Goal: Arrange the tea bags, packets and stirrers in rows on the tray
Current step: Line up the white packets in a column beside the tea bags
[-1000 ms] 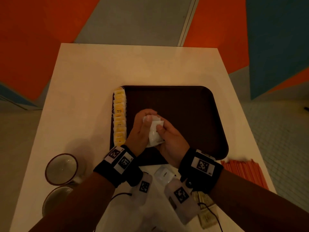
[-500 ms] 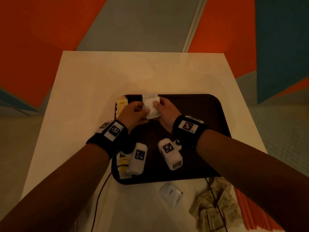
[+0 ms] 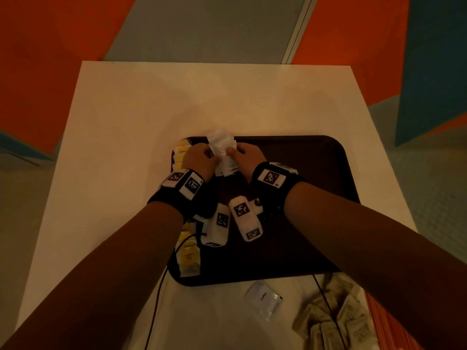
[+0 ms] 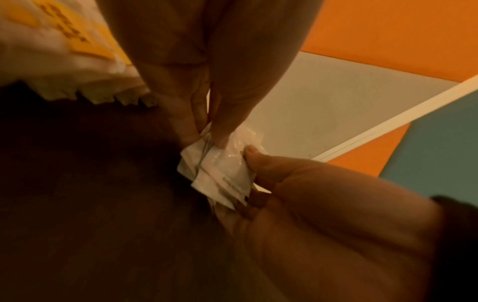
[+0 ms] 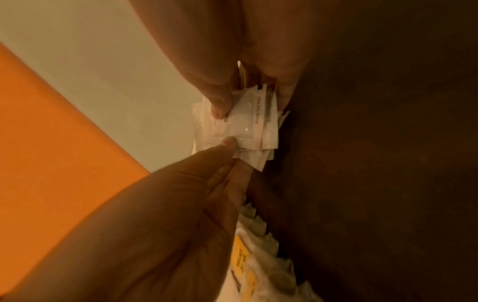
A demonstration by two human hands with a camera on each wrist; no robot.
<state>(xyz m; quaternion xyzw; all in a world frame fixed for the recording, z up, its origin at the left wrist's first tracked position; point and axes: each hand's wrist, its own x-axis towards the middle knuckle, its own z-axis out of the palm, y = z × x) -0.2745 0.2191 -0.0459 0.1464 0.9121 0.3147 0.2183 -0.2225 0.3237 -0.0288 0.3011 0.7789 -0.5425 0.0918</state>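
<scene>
A dark brown tray (image 3: 316,173) lies on the white table. A row of yellow tea bags (image 3: 188,257) runs along its left edge. At the tray's far left, both hands hold a small stack of white packets (image 3: 222,152) (image 4: 222,169) (image 5: 248,126). My left hand (image 3: 199,160) pinches the stack's left side. My right hand (image 3: 246,157) pinches its right side with thumb on top. The stack stands just right of the tea bag row (image 5: 258,255), its far end over the tray's rim.
One white packet (image 3: 264,298) lies on the table in front of the tray. A heap of brownish packets (image 3: 333,317) sits at the near right, with orange stirrers (image 3: 386,324) beside them at the table's right edge. A cable (image 3: 154,311) trails from my left wrist.
Both hands carried the white packet stack from the tray's middle to its far left corner, then a little farther past the rim.
</scene>
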